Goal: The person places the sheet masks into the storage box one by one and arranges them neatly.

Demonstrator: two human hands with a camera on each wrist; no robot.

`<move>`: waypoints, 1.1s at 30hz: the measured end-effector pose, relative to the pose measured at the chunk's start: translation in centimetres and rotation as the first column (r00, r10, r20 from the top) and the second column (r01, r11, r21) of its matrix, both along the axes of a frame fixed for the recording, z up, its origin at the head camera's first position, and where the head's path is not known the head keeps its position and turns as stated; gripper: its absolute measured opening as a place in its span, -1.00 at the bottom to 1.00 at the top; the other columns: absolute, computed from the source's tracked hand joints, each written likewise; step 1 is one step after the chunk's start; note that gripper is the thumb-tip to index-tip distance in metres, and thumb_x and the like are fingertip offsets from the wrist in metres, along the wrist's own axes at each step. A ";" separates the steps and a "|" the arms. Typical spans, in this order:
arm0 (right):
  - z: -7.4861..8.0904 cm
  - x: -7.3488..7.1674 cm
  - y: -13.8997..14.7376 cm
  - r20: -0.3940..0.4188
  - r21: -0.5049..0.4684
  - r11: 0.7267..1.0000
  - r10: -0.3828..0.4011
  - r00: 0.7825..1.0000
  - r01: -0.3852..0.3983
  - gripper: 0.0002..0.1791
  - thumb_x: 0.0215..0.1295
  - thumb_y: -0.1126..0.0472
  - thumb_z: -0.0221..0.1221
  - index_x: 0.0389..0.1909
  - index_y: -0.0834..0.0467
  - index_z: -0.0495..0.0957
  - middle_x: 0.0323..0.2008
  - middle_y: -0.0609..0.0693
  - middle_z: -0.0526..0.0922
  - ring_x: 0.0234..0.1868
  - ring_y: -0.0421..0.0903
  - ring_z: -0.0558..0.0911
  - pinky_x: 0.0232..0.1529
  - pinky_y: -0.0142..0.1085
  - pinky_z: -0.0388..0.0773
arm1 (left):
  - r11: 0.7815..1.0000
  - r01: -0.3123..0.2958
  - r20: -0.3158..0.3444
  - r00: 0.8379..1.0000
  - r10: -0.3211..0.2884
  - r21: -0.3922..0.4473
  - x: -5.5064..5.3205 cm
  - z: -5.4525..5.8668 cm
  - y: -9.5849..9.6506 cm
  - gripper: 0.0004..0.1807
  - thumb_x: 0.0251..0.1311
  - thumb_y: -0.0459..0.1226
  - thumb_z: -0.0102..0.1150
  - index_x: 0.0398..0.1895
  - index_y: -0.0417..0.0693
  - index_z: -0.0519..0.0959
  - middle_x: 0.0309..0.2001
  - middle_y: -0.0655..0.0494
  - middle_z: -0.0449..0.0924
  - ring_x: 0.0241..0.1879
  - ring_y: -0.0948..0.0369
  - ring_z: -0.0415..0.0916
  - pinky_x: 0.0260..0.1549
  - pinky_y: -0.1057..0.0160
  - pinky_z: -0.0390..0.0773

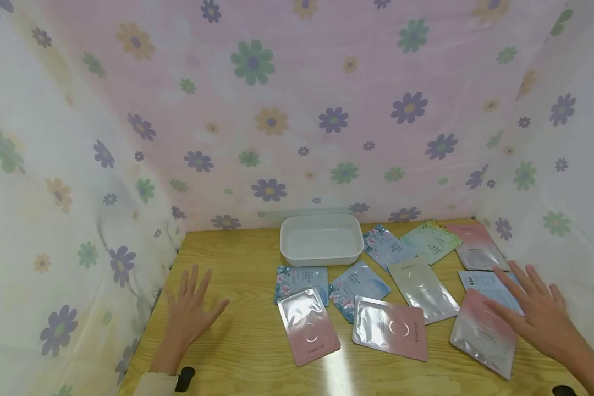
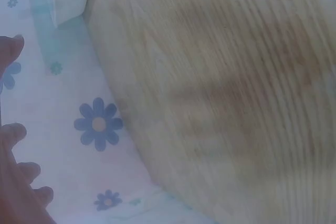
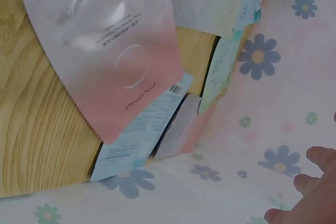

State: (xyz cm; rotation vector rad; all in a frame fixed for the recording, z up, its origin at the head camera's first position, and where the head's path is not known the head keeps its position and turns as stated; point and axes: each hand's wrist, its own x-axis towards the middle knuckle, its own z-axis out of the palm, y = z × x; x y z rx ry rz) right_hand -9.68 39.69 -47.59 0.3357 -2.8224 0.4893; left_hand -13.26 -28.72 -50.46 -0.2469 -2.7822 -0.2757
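Note:
My left hand [image 1: 188, 312] is held over the left part of the wooden table with its fingers spread, holding nothing. On the right, my right hand [image 1: 537, 308] hovers with spread fingers over a pink-and-silver face mask packet [image 1: 485, 333] and overlaps a blue packet [image 1: 492, 289] in the head view. In the right wrist view that pink packet [image 3: 113, 51] lies partly on top of the blue one [image 3: 142, 135]. Toward the middle lie two more pink-and-silver packets, one upright [image 1: 309, 327] and one sideways [image 1: 390, 328], beside a beige-silver packet [image 1: 423, 289].
A white plastic tray [image 1: 322, 262] stands at the back centre. Around it lie flowered blue packets [image 1: 302, 280], a green packet [image 1: 432, 241] and another pink one [image 1: 477, 246]. Flowered cloth [image 1: 297, 99] walls in the table's back and sides.

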 end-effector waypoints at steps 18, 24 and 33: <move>1.3 -2.4 -6.8 0.000 -0.298 0.933 0.210 0.978 -0.201 -0.24 0.22 0.26 0.22 0.43 -0.02 0.15 0.40 0.07 0.12 0.39 0.17 0.05 -0.05 0.40 0.11 | 0.946 0.319 -0.225 0.927 -0.301 0.047 -5.8 -1.5 3.8 -0.30 -0.01 -0.06 0.35 0.24 -0.07 0.42 0.27 -0.18 0.31 0.25 -0.17 0.24 0.08 -0.45 0.05; 1.8 -3.1 -9.1 0.019 -0.312 0.923 0.242 0.970 -0.224 -0.28 0.25 0.25 0.21 0.41 -0.07 0.19 0.34 0.10 0.21 0.27 0.26 0.20 -0.09 0.30 0.20 | 0.933 0.356 -0.196 0.919 -0.341 0.046 -7.3 -1.4 5.9 -0.40 0.02 -0.11 0.32 0.17 -0.11 0.48 0.23 -0.15 0.37 0.25 -0.11 0.24 0.13 -0.38 0.06; 1.1 -4.3 -12.3 0.029 -0.313 0.916 0.274 0.961 -0.252 -0.36 0.29 0.20 0.19 0.37 -0.12 0.25 0.23 0.05 0.37 0.22 0.16 0.30 -0.03 0.23 0.27 | 0.901 0.431 -0.248 0.878 -0.408 0.043 -9.2 -2.2 8.4 -0.51 0.03 -0.16 0.32 0.05 -0.14 0.54 0.08 -0.13 0.48 0.13 -0.09 0.36 0.14 -0.34 0.11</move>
